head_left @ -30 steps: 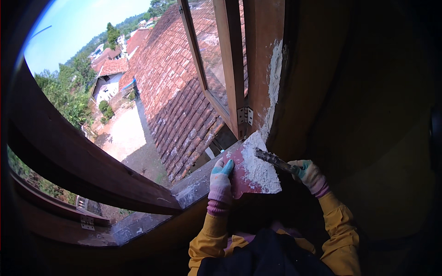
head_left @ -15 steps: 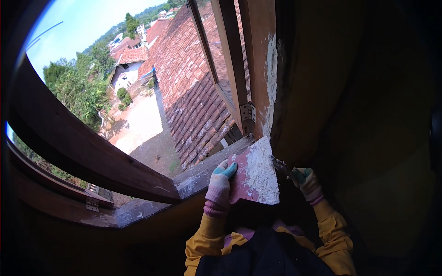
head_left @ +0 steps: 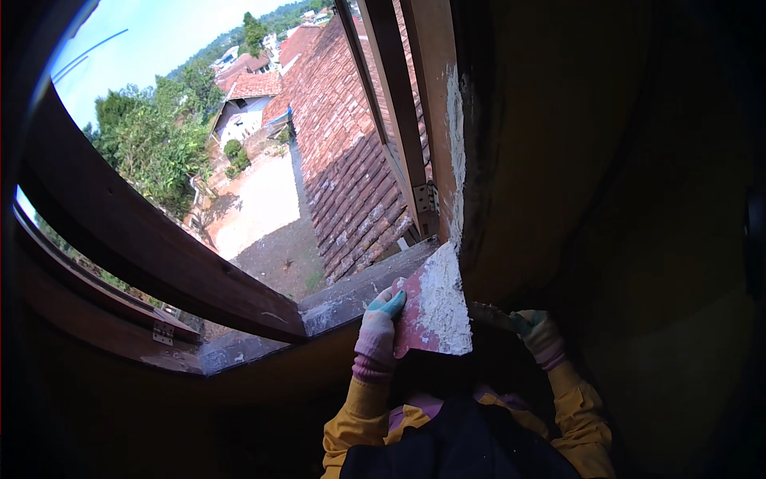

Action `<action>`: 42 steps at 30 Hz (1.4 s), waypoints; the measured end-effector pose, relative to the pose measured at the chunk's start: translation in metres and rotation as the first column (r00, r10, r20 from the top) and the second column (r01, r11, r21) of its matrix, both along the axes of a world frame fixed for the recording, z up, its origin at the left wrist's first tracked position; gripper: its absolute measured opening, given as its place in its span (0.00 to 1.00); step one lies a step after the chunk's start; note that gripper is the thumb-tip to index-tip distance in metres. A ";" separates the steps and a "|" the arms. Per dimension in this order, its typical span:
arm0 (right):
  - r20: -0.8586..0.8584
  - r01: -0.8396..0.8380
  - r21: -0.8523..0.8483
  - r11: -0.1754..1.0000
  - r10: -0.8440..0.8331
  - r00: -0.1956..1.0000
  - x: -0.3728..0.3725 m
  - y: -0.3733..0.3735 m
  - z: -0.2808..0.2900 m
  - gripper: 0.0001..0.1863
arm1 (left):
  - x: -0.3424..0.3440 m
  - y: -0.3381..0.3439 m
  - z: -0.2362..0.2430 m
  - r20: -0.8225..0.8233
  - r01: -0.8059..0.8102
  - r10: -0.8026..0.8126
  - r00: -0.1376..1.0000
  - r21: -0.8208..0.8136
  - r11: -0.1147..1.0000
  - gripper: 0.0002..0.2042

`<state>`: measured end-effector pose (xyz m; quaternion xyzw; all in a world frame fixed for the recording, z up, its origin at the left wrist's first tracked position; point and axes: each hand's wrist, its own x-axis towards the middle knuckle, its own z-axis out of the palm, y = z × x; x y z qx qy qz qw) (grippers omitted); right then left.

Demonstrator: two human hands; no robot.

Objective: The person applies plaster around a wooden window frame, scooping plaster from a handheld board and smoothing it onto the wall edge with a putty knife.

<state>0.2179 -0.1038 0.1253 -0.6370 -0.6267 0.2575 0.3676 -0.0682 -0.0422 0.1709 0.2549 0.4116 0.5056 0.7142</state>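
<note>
My left hand, in a white glove with teal fingertips, grips the left edge of a flat reddish board. White plaster lies thick and rough over the board's right side. The board's far corner is at the lower end of the window post, where a strip of white plaster runs up the post's edge. To the right, my right hand, gloved too, is closed round a trowel-like tool. Its dark blade points left toward the board, a little apart from it; shadow hides much of its shape.
A worn wooden sill runs beneath the open window. A dark frame bar crosses on the left, and a hinged sash stands open outward. Outside are a tiled roof and trees. A dark wall rises on the right.
The trowel-like tool has drawn back from the board's plastered edge, with my right hand slightly lower. The view has shifted a little; my left hand still holds the board.
</note>
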 end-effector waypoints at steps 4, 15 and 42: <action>-0.024 -0.082 -0.081 0.993 0.080 0.997 0.021 -0.006 -0.020 0.19 | 0.003 -0.008 -0.008 0.022 -0.136 0.134 0.991 0.056 0.989 0.14; -0.537 -0.336 -0.374 0.865 0.093 0.838 0.028 -0.023 0.045 0.19 | 0.047 -0.033 -0.026 -0.006 -0.621 0.625 0.781 0.105 0.777 0.12; -0.686 -0.494 -0.407 0.768 0.100 0.720 0.005 -0.014 0.065 0.24 | 0.117 -0.072 -0.021 -0.571 -0.555 0.769 0.287 0.555 0.620 0.19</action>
